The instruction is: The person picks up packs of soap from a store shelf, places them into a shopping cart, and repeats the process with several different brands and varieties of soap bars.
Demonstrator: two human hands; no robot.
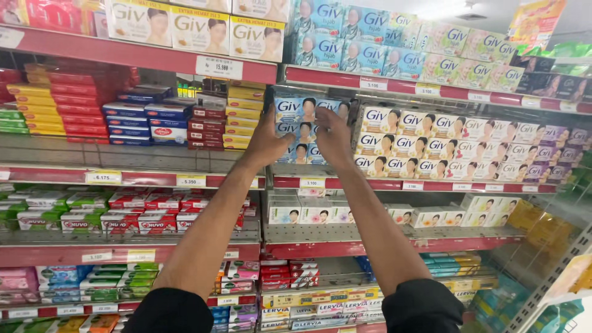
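Both my arms reach up to a red shop shelf stocked with soap boxes. A stack of blue soap boxes stands there in three rows. My left hand presses against the stack's left side. My right hand grips its right side, fingers over the front of the boxes. The stack sits between yellow and dark red boxes on the left and pink-and-white soap boxes on the right.
Shelves of boxed soap fill the view: red and yellow boxes upper left, blue boxes, green and red boxes lower left, white boxes below the hands. Price tags line the shelf edges. A wire rack stands lower right.
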